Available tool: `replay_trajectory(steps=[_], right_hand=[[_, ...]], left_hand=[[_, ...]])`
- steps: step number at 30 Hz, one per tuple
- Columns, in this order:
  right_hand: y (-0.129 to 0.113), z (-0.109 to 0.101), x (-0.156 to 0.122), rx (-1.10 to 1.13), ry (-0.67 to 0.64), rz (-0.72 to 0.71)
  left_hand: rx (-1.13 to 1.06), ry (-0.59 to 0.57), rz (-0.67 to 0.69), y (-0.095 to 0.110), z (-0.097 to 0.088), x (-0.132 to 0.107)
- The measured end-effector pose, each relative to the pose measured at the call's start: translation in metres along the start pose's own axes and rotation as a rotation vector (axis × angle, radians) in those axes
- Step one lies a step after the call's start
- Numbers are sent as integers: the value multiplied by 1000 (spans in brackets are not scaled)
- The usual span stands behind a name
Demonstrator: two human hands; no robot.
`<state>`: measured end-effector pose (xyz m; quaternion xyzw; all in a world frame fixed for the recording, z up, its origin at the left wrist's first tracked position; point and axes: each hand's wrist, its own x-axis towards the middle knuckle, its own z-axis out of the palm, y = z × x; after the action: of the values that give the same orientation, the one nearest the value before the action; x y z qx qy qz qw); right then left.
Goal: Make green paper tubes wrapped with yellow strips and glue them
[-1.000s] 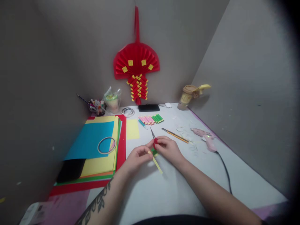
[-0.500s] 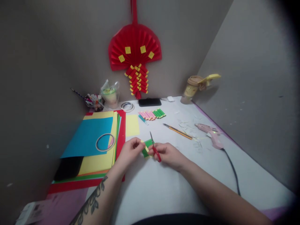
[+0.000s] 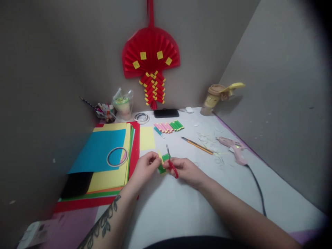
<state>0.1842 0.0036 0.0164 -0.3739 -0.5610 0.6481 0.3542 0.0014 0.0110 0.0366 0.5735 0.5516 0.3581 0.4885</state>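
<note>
Near the middle of the table, my left hand (image 3: 148,164) pinches a small green paper piece (image 3: 162,170) with a pale yellow strip (image 3: 159,155) along it. My right hand (image 3: 185,168) is closed around red-handled scissors (image 3: 173,169), blades pointing up and away from me. Its fingertips also come close to the green paper; whether they grip it is hidden. Beyond the hands lie a row of pink paper rolls (image 3: 164,127) and green paper rolls (image 3: 176,125) with yellow ends. A yellow paper sheet (image 3: 147,138) lies just past my left hand.
Coloured paper sheets (image 3: 98,148) are stacked at the left, with a tape roll (image 3: 117,157) on top. To the right are a pencil (image 3: 198,145), paper scraps and a corded glue gun (image 3: 234,148). A phone (image 3: 166,113) and cup (image 3: 210,100) stand near the wall.
The yellow strip now stands more upright and sticks up past the green paper. Scissors and hands keep nearly the same place; the whole view has shifted slightly.
</note>
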Motion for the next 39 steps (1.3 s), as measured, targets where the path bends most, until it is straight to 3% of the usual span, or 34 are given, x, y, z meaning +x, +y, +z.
replay_trajectory(steps=[10, 18, 39], right_hand=[[5, -2, 2, 30, -10, 31], [-2, 9, -6, -63, -268, 253], [2, 11, -6, -100, -268, 220]], left_hand=[[-58, 15, -34, 3, -1, -1], [-288, 118, -75, 6, -11, -1], [-224, 92, -32, 8, -9, -3]])
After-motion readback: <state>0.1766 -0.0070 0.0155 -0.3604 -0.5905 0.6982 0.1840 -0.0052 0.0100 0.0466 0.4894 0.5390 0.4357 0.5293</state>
